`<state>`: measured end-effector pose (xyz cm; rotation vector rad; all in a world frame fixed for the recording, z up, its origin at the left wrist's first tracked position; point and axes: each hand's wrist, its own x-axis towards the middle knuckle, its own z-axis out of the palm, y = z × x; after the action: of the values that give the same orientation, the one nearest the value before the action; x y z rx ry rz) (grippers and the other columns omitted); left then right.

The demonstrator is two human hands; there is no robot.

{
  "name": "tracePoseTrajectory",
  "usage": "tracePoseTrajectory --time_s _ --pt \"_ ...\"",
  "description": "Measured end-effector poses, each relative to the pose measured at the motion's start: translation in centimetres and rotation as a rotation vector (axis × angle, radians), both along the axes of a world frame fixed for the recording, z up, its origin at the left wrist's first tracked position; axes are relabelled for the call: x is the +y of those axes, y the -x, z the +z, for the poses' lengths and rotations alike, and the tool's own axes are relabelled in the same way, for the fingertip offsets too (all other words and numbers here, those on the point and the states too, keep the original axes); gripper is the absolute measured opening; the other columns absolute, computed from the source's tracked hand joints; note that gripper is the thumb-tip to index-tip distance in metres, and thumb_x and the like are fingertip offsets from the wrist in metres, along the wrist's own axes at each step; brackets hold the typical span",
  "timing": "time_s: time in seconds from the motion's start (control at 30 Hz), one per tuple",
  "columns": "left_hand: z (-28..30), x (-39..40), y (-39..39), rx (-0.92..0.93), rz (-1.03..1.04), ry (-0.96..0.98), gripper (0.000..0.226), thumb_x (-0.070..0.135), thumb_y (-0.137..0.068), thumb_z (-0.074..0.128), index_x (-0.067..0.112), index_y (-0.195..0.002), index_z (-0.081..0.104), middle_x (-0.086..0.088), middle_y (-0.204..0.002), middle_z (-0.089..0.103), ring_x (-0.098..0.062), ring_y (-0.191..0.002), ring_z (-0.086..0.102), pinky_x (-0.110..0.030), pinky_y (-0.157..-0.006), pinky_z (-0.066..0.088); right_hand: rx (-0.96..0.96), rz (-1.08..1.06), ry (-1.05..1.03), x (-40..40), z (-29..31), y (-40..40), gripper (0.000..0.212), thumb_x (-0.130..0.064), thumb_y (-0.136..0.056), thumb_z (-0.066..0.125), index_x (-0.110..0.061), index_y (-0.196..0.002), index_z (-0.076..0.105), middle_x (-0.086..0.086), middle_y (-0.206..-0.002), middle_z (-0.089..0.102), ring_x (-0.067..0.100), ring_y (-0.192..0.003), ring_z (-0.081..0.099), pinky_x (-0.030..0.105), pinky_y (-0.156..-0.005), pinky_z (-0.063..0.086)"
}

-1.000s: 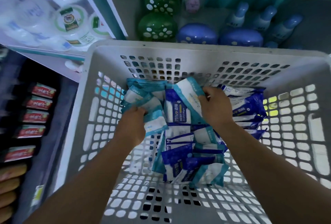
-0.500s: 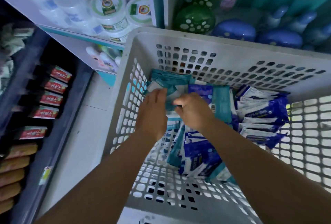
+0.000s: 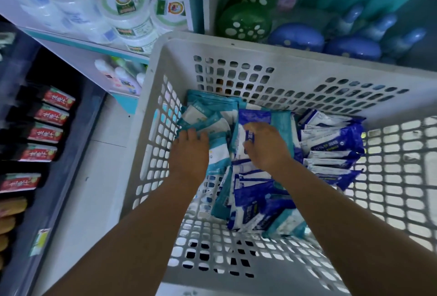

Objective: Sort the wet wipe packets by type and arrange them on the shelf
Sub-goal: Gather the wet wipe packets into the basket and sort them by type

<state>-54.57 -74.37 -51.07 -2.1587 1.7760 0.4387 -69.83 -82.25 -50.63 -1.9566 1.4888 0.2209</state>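
Both my hands are down inside a white perforated plastic basket (image 3: 260, 49). My left hand (image 3: 189, 154) grips a fanned bunch of teal-and-white wet wipe packets (image 3: 203, 118) at the basket's left side. My right hand (image 3: 267, 146) has its fingers curled on a packet with a dark blue top (image 3: 254, 118) in the middle. Dark blue-and-white packets (image 3: 331, 139) stand in a row at the right. A loose heap of mixed blue and teal packets (image 3: 255, 208) lies below my hands.
Round white tubs with green labels (image 3: 127, 12) fill a shelf at upper left. Green and blue spotted containers (image 3: 246, 19) and blue bottles (image 3: 378, 31) sit behind the basket. A dark rack of red-labelled packs (image 3: 47, 116) runs down the left.
The view swung so the basket sits further right. My right hand came from the right-hand packets to the middle, close to my left hand, which has gathered teal packets.
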Motion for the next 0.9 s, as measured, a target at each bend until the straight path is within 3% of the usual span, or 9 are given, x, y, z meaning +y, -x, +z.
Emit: tracePoseTrajectory --time_s 0.1,0.2,0.3,0.43,0.57,0.77,0.9 --pt "-0.5 -0.8 1.2 0.137 -0.031 0.121 0.058 0.015 -0.089 0.058 0.011 -0.140 0.030 -0.012 -0.136 0.039 -0.028 -0.124 0.036 -0.033 -0.103 0.033 0.059 -0.124 0.021 -0.4 -0.5 2.1 0.051 -0.018 -0.094 0.054 -0.014 -0.142 0.037 0.010 -0.145 0.037 0.029 -0.132 0.034 0.035 -0.108 0.030" --pt "-0.7 -2.1 3.5 0.372 -0.032 0.121 0.053 0.017 -0.092 0.057 0.013 -0.141 0.038 -0.009 -0.131 0.050 -0.026 -0.122 0.040 -0.029 -0.102 0.030 0.098 -0.237 -0.034 -0.7 -1.1 3.9 0.059 -0.019 -0.092 0.054 -0.011 -0.145 0.029 0.013 -0.147 0.033 0.032 -0.133 0.033 0.037 -0.108 0.030" --pt "-1.2 -3.2 5.2 0.323 -0.094 0.169 0.053 0.026 -0.081 0.072 0.012 -0.129 0.053 -0.006 -0.113 0.062 -0.024 -0.111 0.050 -0.028 -0.093 0.041 0.088 -0.294 -0.111 -1.1 -1.7 4.9 0.059 -0.019 -0.089 0.057 -0.012 -0.143 0.032 0.013 -0.140 0.043 0.034 -0.125 0.042 0.044 -0.102 0.041" --pt "-1.8 -4.3 7.1 0.491 0.161 -0.055 0.057 0.010 -0.086 0.064 0.007 -0.136 0.036 -0.015 -0.128 0.047 -0.030 -0.116 0.048 -0.038 -0.093 0.046 0.067 -0.311 -0.120 -1.5 -2.1 5.6 0.061 -0.021 -0.088 0.061 -0.011 -0.141 0.032 0.015 -0.137 0.042 0.035 -0.125 0.041 0.044 -0.101 0.041" --pt "-1.7 -5.1 8.3 0.529 0.394 -0.039 0.072 0.007 -0.085 0.067 0.005 -0.143 0.023 -0.018 -0.136 0.037 -0.033 -0.118 0.051 -0.038 -0.090 0.046 0.086 -0.297 -0.128 -2.0 -2.5 6.0 0.070 -0.022 -0.091 0.060 -0.010 -0.147 0.021 0.016 -0.142 0.037 0.035 -0.130 0.035 0.041 -0.107 0.036" --pt "-3.0 -5.9 9.0 0.602 0.565 0.018 0.037 0.015 -0.087 0.063 0.004 -0.119 0.048 -0.017 -0.119 0.054 -0.032 -0.107 0.055 -0.039 -0.080 0.046 0.059 -0.246 -0.144 -2.5 -2.6 6.4 0.058 -0.021 -0.091 0.059 -0.016 -0.143 0.033 0.019 -0.137 0.036 0.035 -0.124 0.040 0.039 -0.103 0.040" --pt "-3.1 -6.3 9.7 0.660 0.655 0.048 0.026 0.015 -0.084 0.066 0.005 -0.103 0.052 -0.012 -0.105 0.062 -0.027 -0.096 0.060 -0.029 -0.064 0.041 0.072 -0.252 -0.146 -2.3 -2.8 6.2 0.057 -0.027 -0.089 0.061 -0.018 -0.140 0.037 0.016 -0.138 0.032 0.034 -0.126 0.037 0.037 -0.105 0.037"
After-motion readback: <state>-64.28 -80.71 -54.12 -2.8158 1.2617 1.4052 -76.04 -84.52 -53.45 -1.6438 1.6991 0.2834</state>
